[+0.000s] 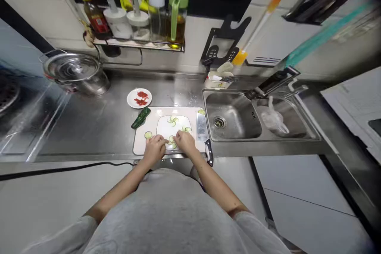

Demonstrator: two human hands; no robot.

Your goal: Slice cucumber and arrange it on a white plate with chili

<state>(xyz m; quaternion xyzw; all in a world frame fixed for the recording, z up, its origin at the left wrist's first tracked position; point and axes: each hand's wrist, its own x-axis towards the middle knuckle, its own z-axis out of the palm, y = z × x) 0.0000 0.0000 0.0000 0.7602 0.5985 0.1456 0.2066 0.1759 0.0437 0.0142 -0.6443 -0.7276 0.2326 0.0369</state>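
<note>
A square white plate (pixel 163 125) lies on the pale cutting board (pixel 141 143), with thin cucumber slices (pixel 173 120) fanned in small pinwheels on it. At the near pinwheel (pixel 172 142), my left hand (pixel 154 150) reaches in from the left, thumb and fingertips closed on a cucumber slice. From the right, my right hand (pixel 185 143) pinches at the same pinwheel, its fingertips partly hidden. A single cucumber round (pixel 148 135) lies beside my left hand. The cleaver (pixel 201 127) rests at the board's right side, its black handle (pixel 209 152) over the edge.
A cut cucumber (pixel 141 118) touches the board's left corner. Behind it is a small plate (pixel 131 98) with chopped red pieces. A steel pot (pixel 101 83) stands back left, a double sink (pixel 235 137) right. Bottles fill the wall rack (pixel 139 44).
</note>
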